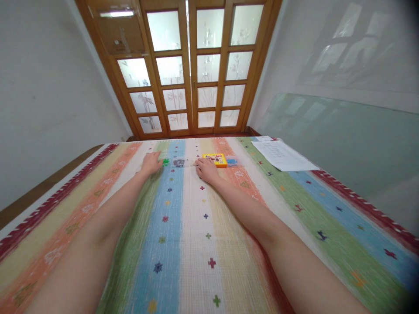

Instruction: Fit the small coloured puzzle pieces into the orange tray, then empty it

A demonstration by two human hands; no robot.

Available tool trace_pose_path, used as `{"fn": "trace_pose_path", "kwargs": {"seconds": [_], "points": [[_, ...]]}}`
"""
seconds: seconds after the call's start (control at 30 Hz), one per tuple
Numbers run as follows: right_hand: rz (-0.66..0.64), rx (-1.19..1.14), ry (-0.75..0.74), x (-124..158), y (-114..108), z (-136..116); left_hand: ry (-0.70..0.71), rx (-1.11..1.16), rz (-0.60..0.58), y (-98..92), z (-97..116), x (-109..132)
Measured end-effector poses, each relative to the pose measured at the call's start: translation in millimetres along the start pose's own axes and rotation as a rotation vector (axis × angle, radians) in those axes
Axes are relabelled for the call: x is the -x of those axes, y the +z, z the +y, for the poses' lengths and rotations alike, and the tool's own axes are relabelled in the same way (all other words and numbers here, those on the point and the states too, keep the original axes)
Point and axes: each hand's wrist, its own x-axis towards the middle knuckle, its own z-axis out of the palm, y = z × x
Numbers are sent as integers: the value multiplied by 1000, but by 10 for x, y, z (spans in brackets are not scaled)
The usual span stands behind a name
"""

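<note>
Striped tablecloth (191, 244), one: printed with crosses, stars and deer; runs from below the forearms to beyond both hands.

Right hand (207, 170), one: palm down, fingers bent toward the cloth, just left of the yellow box; whether the fingertips pinch anything, cannot tell.

Left hand (151, 163), one: fingers reaching right, held near one another; tips at the green pieces; a firm pinch cannot be told.

Dark pieces (179, 162), one lot: in clear packaging lying flat between the two hands, nearer the right fingertips than the left wrist.

Green pieces (166, 162), one lot: right at the left fingertips, to the left of the dark lot.

Blue pieces (232, 162), one lot: in clear wrapping, right of the right hand, beside the box.

Yellow box (221, 160), one: dark lettering on top; just beyond and right of the right fingers, partly covered by them.

White papers (283, 156): well right of the right hand.

Wooden doors (193, 87), glazed: far beyond both hands.
</note>
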Motion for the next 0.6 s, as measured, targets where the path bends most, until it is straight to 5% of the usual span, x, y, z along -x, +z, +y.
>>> {"fn": "trace_pose_path", "kwargs": {"seconds": [0.2,0.6], "points": [[4,4,1,1,22,1,98,3,-37,123,92,240],[3,0,6,4,49,15,39,38,-98,314,116,453]]}}
